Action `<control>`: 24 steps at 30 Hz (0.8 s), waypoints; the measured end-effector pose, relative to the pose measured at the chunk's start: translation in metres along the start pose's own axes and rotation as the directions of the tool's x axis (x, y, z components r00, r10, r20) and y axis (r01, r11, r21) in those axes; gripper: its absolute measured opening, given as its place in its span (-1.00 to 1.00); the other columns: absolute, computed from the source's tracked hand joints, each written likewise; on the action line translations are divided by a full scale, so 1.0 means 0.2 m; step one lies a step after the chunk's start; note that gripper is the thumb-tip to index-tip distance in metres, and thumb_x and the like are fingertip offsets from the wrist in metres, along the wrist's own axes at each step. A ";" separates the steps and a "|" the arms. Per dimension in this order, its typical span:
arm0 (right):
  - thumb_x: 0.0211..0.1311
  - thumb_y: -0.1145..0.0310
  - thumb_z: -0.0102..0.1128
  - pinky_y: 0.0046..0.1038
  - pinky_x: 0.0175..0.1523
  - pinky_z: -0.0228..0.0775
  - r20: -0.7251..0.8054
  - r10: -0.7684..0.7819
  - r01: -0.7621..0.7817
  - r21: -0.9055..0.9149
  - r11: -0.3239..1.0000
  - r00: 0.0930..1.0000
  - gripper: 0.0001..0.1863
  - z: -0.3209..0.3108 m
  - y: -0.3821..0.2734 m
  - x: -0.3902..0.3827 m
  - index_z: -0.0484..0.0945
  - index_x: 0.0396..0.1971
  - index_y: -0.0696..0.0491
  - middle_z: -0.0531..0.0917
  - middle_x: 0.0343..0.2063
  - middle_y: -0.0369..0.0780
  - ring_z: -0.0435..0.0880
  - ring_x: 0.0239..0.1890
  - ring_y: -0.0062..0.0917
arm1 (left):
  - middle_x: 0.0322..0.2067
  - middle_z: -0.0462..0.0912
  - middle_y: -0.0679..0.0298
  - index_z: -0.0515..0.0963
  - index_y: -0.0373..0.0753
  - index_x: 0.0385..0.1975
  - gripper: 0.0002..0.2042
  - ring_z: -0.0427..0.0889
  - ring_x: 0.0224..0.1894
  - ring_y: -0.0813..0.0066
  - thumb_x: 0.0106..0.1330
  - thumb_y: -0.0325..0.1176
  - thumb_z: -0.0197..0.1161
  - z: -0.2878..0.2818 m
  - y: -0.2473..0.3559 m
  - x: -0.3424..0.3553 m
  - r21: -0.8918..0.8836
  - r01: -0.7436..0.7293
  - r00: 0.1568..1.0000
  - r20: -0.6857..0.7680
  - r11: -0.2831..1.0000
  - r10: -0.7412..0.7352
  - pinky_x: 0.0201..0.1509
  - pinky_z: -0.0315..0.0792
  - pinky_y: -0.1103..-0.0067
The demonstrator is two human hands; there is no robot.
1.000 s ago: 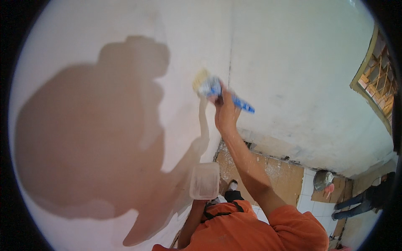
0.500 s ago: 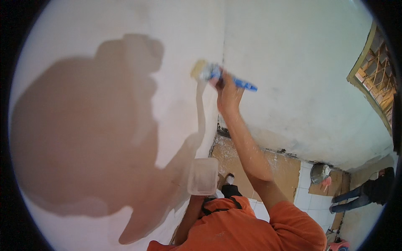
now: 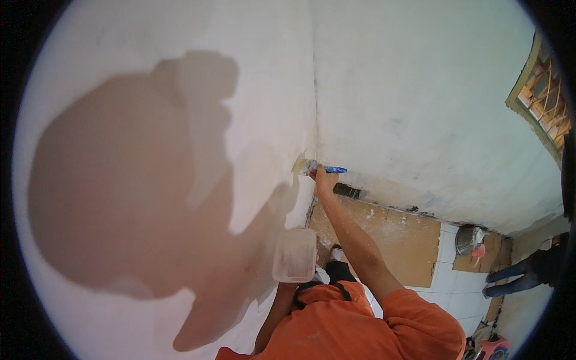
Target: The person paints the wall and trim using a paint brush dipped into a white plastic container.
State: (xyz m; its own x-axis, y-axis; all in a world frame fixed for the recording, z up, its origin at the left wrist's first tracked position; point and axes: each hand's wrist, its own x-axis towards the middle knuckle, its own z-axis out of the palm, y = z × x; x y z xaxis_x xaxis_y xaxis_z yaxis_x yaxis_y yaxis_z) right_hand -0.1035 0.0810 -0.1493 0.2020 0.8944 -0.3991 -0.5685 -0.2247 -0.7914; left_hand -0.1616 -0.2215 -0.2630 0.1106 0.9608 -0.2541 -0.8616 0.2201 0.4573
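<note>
My right hand [image 3: 324,179] is closed round a paintbrush [image 3: 309,167] with a blue handle and pale bristles. The bristle tips meet the white left wall [image 3: 264,108], just left of the corner and low down. My left forearm [image 3: 277,313] reaches up beside that wall to a clear, rectangular plastic tub [image 3: 294,257]. The tub is held in front of my body, and most of my left hand is hidden behind it. What lies inside the tub cannot be made out.
The right wall [image 3: 414,108] has stains and a barred window [image 3: 543,96]. Cardboard [image 3: 390,240] covers part of the white-tiled floor. A metal basin [image 3: 467,240] with a pink item stands by the wall. Another person [image 3: 525,273] is at the far right.
My right hand has brought the brush well down along the wall, close to the corner. The tub has stayed at nearly the same place.
</note>
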 end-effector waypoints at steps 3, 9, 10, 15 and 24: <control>0.18 0.54 0.16 -0.42 -0.46 0.58 0.148 -0.153 0.148 0.043 0.988 0.977 -0.80 0.12 -0.06 -0.01 0.46 -0.23 0.31 0.60 -0.36 -0.13 0.64 -0.48 -0.44 | -0.05 0.50 0.03 0.31 -0.27 0.21 -0.35 0.53 0.00 0.16 0.33 0.15 0.06 0.06 0.06 0.02 -0.336 0.190 0.976 0.169 0.922 -0.139 -0.06 0.56 0.31; 0.23 0.52 0.16 -0.49 -0.36 0.54 0.292 -0.318 0.187 0.400 0.897 0.902 -0.91 0.57 -0.83 -0.12 0.50 -0.34 0.22 0.56 -0.45 -0.23 0.58 -0.47 -0.51 | 0.07 0.37 0.02 0.20 -0.30 0.26 -0.23 0.42 0.10 0.14 0.19 0.10 0.26 0.02 0.05 0.12 -0.551 0.220 0.970 0.211 0.805 -0.121 0.05 0.48 0.22; 0.24 0.53 0.15 -0.51 -0.34 0.53 0.339 -0.310 0.121 0.478 0.870 0.888 -0.94 0.63 -0.93 -0.17 0.50 -0.36 0.20 0.56 -0.45 -0.24 0.56 -0.46 -0.52 | 0.09 0.34 0.02 0.19 -0.30 0.27 -0.20 0.39 0.12 0.14 0.16 0.09 0.30 -0.02 0.05 0.12 -0.554 0.189 0.977 0.187 0.810 -0.100 0.07 0.46 0.21; 0.25 0.55 0.13 -0.51 -0.33 0.49 0.359 -0.308 0.120 0.461 0.879 0.881 -0.98 0.53 -0.72 -0.01 0.48 -0.36 0.17 0.56 -0.44 -0.26 0.53 -0.45 -0.56 | 0.12 0.31 0.01 0.18 -0.30 0.28 -0.21 0.37 0.13 0.11 0.18 0.09 0.29 0.06 0.07 0.26 -0.613 0.230 0.958 0.278 0.756 -0.066 0.08 0.45 0.20; 0.25 0.52 0.13 -0.38 -0.48 0.63 0.016 -0.140 0.140 0.001 0.990 0.990 -0.84 0.15 0.05 0.29 0.49 -0.36 0.36 0.62 -0.50 -0.12 0.63 -0.58 -0.47 | 0.10 0.37 0.01 0.25 -0.27 0.27 -0.30 0.41 0.10 0.08 0.27 0.12 0.15 0.11 0.09 0.41 -0.578 0.157 0.981 0.182 0.801 -0.061 0.07 0.48 0.19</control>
State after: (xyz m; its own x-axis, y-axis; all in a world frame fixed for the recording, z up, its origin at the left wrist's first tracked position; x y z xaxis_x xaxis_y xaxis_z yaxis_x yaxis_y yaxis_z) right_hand -0.1215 0.1428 -0.1672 0.2669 0.9230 -0.2771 -0.5356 -0.0970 -0.8389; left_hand -0.1572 -0.1354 -0.2573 0.2510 0.9603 -0.1219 -0.9591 0.2297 -0.1656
